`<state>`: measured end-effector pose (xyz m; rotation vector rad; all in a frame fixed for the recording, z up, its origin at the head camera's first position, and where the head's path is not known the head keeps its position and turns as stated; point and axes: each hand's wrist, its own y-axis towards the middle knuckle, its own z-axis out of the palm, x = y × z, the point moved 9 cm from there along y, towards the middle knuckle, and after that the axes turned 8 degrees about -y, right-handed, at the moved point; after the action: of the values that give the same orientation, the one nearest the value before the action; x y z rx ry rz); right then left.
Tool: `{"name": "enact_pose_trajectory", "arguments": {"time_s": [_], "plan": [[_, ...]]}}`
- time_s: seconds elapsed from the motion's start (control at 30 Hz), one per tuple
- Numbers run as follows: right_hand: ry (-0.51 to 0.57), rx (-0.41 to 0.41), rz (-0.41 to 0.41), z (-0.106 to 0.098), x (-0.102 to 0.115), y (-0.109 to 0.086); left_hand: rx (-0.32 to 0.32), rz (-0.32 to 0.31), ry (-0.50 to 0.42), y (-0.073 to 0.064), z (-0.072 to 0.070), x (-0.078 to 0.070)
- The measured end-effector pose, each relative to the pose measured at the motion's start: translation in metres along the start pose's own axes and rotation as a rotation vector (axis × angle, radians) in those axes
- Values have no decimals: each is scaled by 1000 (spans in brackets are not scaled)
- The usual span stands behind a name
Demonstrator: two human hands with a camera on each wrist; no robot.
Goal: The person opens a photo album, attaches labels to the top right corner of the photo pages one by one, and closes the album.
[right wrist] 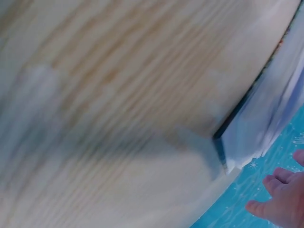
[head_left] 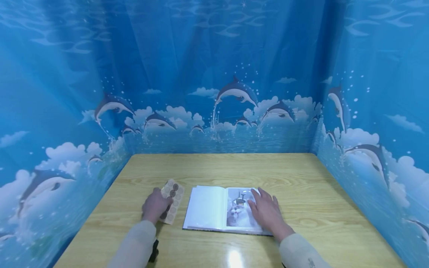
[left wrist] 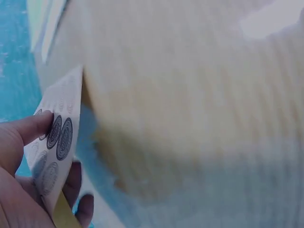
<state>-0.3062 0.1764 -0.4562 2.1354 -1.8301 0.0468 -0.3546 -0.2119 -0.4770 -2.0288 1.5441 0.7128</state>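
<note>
My left hand (head_left: 155, 205) pinches a sheet of round stickers (head_left: 177, 201) between thumb and fingers, left of the open photo album (head_left: 206, 210). Some circles on the sheet are dark brown, others pale. In the left wrist view the sheet (left wrist: 64, 102) stands tilted up off the table, thumb on its printed face and fingers behind. My right hand (head_left: 266, 210) lies spread over the right edge of the album's right page, its fingers extended; whether they touch it I cannot tell. On that page is a picture of a white cat (head_left: 236, 212). The left page looks blank.
The wood-grain table (head_left: 318, 208) carries the album near its middle. A blue curtain (head_left: 187, 74) printed with dolphins surrounds its back and sides. A small black object (head_left: 153, 251) shows at the left sleeve.
</note>
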Motion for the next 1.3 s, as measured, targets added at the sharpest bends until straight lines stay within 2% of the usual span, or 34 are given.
{"name": "enact_pose_trajectory", "arguments": {"time_s": [0.07, 0.2, 0.33, 0.47, 0.6, 0.7, 0.87, 1.0, 1.17, 1.3], "plan": [[17, 0, 9, -1, 2, 2, 16, 8, -67, 1, -1, -6], [62, 14, 33, -2, 5, 6, 1, 5, -199, 1, -5, -23], [112, 7, 45, -3, 9, 9, -15, 14, -314, -2, -1, -46], [160, -44, 23, -8, 16, 12, 12, 19, -434, -12, 13, -73], [222, -73, 11, -10, 22, 14, 84, -23, -533, -26, 36, -95], [284, -74, 26, -9, 24, 14, 137, -28, -569, -38, 53, -110], [425, -50, 107, -8, 24, 14, 213, 51, -592, -57, 76, -132], [568, -17, 213, -5, 19, 16, 259, 99, -559, -69, 92, -144], [751, -13, 315, -1, 12, 17, 293, 167, -557, -78, 104, -153], [792, -36, 368, -2, 6, 17, 309, 168, -567, -80, 109, -153]]}}
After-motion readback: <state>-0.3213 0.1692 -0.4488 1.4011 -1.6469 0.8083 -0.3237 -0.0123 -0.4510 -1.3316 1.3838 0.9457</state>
